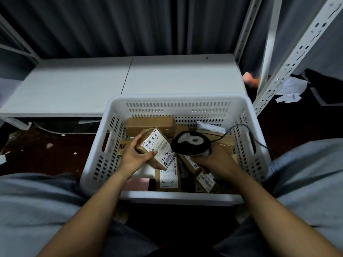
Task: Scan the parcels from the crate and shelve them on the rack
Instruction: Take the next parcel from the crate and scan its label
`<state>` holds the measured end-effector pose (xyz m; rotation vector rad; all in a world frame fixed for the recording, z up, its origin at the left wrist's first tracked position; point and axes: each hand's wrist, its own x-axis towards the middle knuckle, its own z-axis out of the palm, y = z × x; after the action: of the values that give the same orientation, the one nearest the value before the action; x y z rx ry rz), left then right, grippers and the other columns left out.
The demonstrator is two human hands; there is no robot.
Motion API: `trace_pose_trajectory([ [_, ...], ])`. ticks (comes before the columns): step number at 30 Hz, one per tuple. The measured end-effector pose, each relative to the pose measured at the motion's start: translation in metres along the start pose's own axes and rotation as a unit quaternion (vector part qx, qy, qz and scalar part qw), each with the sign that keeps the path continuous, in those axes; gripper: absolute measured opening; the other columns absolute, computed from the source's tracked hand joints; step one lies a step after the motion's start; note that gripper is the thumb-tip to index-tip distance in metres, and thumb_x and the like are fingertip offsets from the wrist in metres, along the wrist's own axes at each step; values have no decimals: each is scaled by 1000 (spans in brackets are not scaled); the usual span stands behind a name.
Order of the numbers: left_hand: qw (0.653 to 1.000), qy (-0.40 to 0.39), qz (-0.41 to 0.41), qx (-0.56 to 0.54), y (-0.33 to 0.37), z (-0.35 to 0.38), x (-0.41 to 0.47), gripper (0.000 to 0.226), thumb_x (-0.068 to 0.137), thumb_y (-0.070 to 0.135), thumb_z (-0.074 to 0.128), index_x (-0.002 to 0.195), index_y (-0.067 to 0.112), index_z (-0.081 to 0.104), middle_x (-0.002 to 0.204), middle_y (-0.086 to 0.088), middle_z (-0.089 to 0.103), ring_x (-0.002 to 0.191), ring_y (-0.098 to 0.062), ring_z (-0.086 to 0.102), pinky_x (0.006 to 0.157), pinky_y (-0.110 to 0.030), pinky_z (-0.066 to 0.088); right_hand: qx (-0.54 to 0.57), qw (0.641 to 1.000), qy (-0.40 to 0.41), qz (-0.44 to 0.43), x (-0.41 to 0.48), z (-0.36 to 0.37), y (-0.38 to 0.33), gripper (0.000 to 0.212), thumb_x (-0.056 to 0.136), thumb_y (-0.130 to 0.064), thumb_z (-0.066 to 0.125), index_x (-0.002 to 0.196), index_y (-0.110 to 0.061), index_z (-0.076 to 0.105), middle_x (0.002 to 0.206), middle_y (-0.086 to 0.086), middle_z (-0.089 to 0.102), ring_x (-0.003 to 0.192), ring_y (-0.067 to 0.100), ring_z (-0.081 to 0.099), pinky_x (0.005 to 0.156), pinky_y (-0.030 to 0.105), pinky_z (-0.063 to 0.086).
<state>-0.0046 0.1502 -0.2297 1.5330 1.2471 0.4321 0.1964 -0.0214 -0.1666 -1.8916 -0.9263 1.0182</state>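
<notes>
Nearest the camera, two bare forearms reach forward between the person's knees, which are covered in grey-blue cloth at the left and right edges. Both arms go into a white perforated plastic crate (pixel 185 106) that sits on the dark floor (pixel 40 156) just ahead.

The left hand (pixel 134 156) is clenched round a small cardboard parcel (pixel 157 147), holding it tilted above the crate's contents. Its white shipping label faces up, with a barcode, printed digits and a handwritten "2-3". The right hand (pixel 215 160) grasps the grip of a black and grey barcode scanner (pixel 191 142). The scanner's head sits just to the right of the held parcel, and its thin dark cable (pixel 239 127) runs out over the crate's right wall.

Under the hands more cardboard parcels lie loose in the crate. One near the front wall carries a label marked "4-3" (pixel 168 178), another labelled box (pixel 205 180) lies to its right, and a longer plain brown box (pixel 150 125) rests against the far wall. Part of the crate's pale bottom shows at near left.

Beyond the crate is the low white shelf board (pixel 111 84) of the rack, bare on top, with a seam down its middle. A white slotted steel upright (pixel 297 56) of the rack rises at far right, with crumpled white paper (pixel 291 89) beside it. A dark pleated curtain (pixel 111 25) hangs behind everything.
</notes>
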Motion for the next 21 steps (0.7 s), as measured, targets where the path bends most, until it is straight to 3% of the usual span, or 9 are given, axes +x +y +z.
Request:
trace_pose_trajectory([
  [4, 1000, -9, 3, 24, 0, -1, 1, 85, 71, 15, 84, 144, 29, 42, 104, 8, 66, 90, 3, 60, 83, -21, 50, 1, 1000, 5, -3, -2, -3, -2, 9, 83, -16, 75, 84, -13, 67, 47, -14, 61, 45, -4, 56, 57, 25, 45],
  [12, 999, -28, -3, 44, -3, -3, 1, 87, 72, 16, 84, 146, 26, 40, 108, 8, 66, 90, 8, 59, 76, -11, 48, -3, 1000, 16, 0, -1, -5, -5, 13, 82, -18, 75, 74, -18, 64, 47, -17, 61, 47, -5, 55, 60, 28, 47],
  [17, 998, -39, -11, 57, -1, 0, -2, 87, 74, 17, 83, 147, 26, 37, 109, 7, 64, 85, 11, 55, 60, 2, 42, 7, 1000, 15, -7, -2, -4, -6, 17, 82, -18, 76, 73, -22, 62, 48, -19, 61, 46, -5, 56, 58, 24, 44],
  [19, 997, -42, -15, 57, 0, 0, -4, 86, 75, 18, 82, 147, 27, 36, 108, 8, 64, 85, 11, 56, 60, 2, 42, 3, 1000, 10, -6, -2, -4, -6, 17, 83, -18, 75, 73, -22, 62, 47, -19, 61, 46, -5, 56, 57, 23, 44],
  [21, 998, -37, -21, 47, -1, -1, -3, 85, 75, 20, 82, 147, 27, 38, 111, 7, 65, 90, 5, 59, 70, -5, 46, 1, 1000, 9, -1, -3, -4, -7, 16, 83, -16, 74, 75, -21, 62, 48, -16, 61, 46, -3, 56, 58, 25, 45],
])
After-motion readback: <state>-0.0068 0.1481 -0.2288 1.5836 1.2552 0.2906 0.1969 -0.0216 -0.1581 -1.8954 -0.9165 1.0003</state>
